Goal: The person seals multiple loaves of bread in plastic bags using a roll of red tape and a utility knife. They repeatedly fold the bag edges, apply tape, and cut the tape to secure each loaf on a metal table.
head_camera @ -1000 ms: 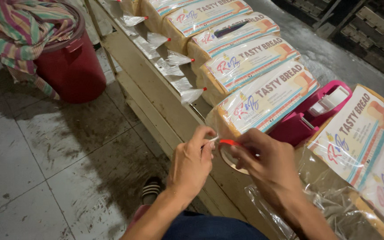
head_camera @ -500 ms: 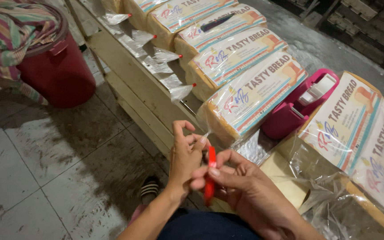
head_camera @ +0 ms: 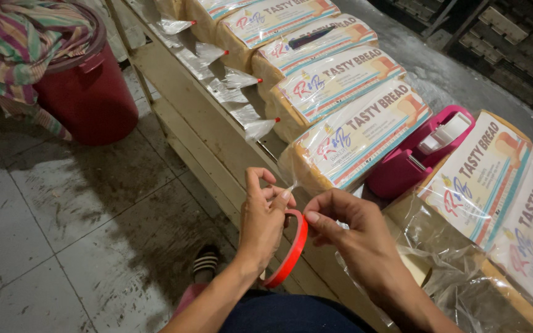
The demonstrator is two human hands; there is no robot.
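A: What do we have in our grip?

B: Our left hand (head_camera: 263, 222) and right hand (head_camera: 350, 231) both pinch a strip of red tape (head_camera: 291, 250). The left fingers close on its upper end, the right thumb and forefinger clamp it just beside them, and the rest curves down between our wrists. Right above our fingertips sits the twisted neck of the nearest bread bag (head_camera: 356, 139), whose loaf lies on the table (head_camera: 217, 132).

A: So how far along are we?

B: That neck is gathered but, as far as we can see, not taped. Beyond it, further from our grip, three more loaves (head_camera: 334, 80) lie in a row, their necks already carrying small red seals (head_camera: 277, 120). We judge those done.

A: And what's left?

B: To the right of our hands, past the pink tape dispenser (head_camera: 417, 160), more bagged loaves (head_camera: 495, 185) lie with loose plastic; we cannot see whether they are sealed.
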